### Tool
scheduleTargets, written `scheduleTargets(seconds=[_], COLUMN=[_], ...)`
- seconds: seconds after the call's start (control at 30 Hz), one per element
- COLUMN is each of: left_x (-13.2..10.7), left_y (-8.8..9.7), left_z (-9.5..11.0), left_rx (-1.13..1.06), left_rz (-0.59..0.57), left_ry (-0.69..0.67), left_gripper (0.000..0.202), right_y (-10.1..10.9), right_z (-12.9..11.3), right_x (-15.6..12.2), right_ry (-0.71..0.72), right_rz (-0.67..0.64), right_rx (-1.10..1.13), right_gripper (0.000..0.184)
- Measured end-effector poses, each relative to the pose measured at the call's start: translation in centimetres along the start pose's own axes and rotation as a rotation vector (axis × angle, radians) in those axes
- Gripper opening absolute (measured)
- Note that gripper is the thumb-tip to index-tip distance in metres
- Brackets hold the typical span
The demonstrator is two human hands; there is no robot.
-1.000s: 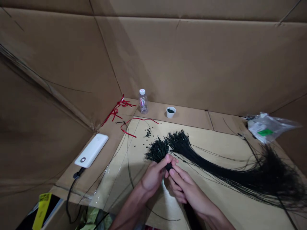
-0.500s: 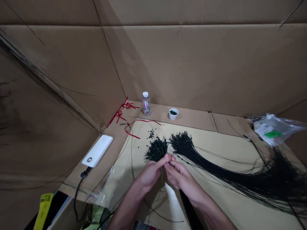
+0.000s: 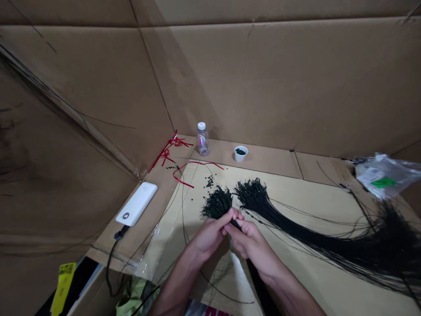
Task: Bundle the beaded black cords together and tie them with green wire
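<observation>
My left hand (image 3: 212,232) and my right hand (image 3: 246,237) meet at the middle of the board, fingers closed around a bundle of thin black strands (image 3: 217,202). Its dark green, bushy tips stick out beyond my left fingers, and its long tail (image 3: 258,283) runs down under my right forearm. A thin green string (image 3: 230,242) hangs below my fingertips; which finger pinches it is hidden. To the right lies a second, larger bundle of black strands (image 3: 289,226), its bushy end close to the held one.
Small dark beads (image 3: 209,181) lie scattered behind the bundle. Farther back stand a clear bottle (image 3: 203,140) and a white cup (image 3: 241,154) of dark green bits. Red ribbon (image 3: 183,181), a white power bank (image 3: 137,204) and a plastic bag (image 3: 384,175) lie around the board.
My view has shifted slightly. The fingers have moved a little on the bundle, and more of the black strands shows between my two hands.
</observation>
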State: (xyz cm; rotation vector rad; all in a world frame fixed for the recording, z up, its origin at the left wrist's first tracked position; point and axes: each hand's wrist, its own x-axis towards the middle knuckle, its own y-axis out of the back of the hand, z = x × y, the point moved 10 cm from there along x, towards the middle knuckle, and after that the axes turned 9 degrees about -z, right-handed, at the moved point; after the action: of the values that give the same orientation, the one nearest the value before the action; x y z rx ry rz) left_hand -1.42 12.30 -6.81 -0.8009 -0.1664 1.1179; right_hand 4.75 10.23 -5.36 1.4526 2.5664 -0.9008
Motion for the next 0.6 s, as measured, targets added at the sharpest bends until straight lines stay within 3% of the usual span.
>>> scheduleTargets(seconds=[0.17,0.37,0.6], left_x=[-1.8,-4.5,-4.9], left_y=[1.3,1.7,2.0], left_z=[-0.4,0.7,1.4], left_rx=[0.075,0.358,0.410], left_rz=[0.149,0.332,0.365], left_ry=[-0.051,-0.245,-0.206], left_gripper=[0.047,0.034,0.035], right_y=[0.8,2.5,2.8], right_z=[-0.5,-0.2,-0.8], right_x=[0.0,0.1,-0.2], right_ry=[0.028,0.039,0.053], right_rz=[0.033,0.124,0.131], right_rx=[0.018,0.013,-0.012], right_gripper=[0.057,0.056,0.054])
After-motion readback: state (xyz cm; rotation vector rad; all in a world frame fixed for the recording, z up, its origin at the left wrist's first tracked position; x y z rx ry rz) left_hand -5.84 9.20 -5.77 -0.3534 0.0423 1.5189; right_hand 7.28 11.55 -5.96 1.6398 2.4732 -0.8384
